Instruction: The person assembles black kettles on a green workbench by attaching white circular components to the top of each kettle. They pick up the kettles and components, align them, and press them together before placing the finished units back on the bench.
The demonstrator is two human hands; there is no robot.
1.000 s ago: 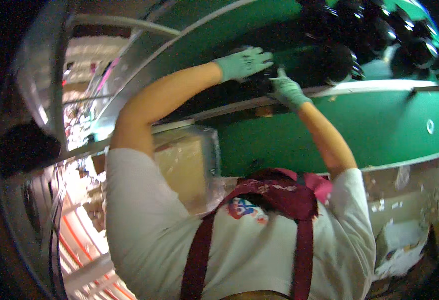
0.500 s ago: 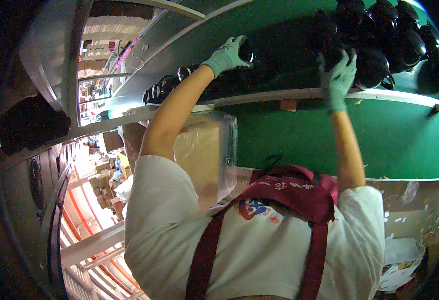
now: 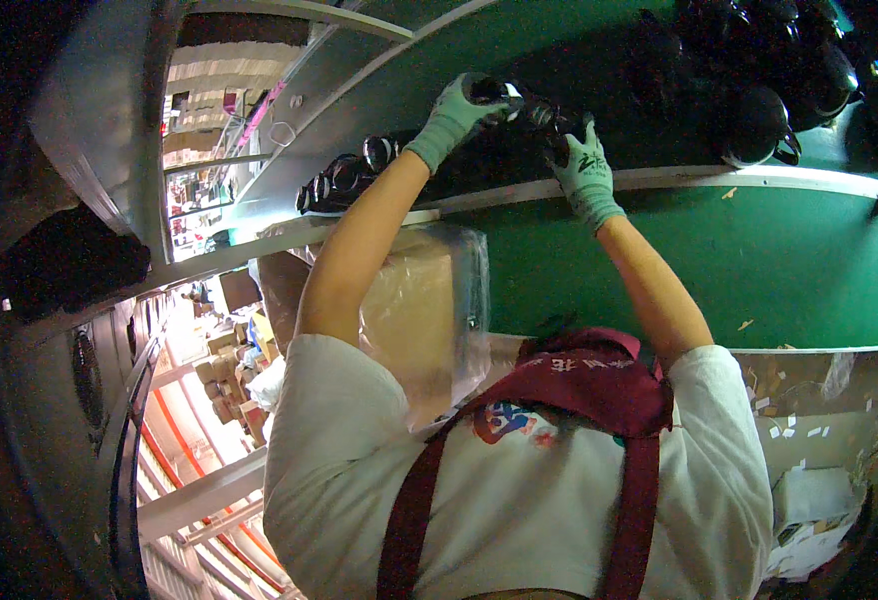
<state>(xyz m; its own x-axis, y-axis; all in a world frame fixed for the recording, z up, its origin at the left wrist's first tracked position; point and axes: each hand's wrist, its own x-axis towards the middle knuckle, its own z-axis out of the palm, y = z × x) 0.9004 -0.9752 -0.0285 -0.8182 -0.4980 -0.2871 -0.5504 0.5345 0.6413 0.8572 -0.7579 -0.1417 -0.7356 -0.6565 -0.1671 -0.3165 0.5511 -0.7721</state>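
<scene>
Both hands wear pale green gloves and reach over the green surface at the top. My left hand [image 3: 449, 120] is closed around a glossy black cup-like piece [image 3: 490, 92], its fingers partly hidden behind it. My right hand [image 3: 585, 172] is closed on another dark, shiny piece [image 3: 549, 118], whose shape is hard to make out in the shadow. The two pieces are close together, and I cannot tell whether they touch. Beyond my right hand stand several glossy black rounded vessels with handles, the nearest being a black mug-like vessel [image 3: 756, 125].
Left of my left hand, a row of dark shiny pieces [image 3: 344, 172] lines the surface. A pale ledge [image 3: 649, 180] runs along its near edge. Below stands a plastic-wrapped cardboard box [image 3: 409, 320]. A metal frame [image 3: 164, 150] rises at the left.
My right hand has moved left from the black vessels with a dark piece, close to my left hand. My left hand stays nearly in place, its piece turned slightly.
</scene>
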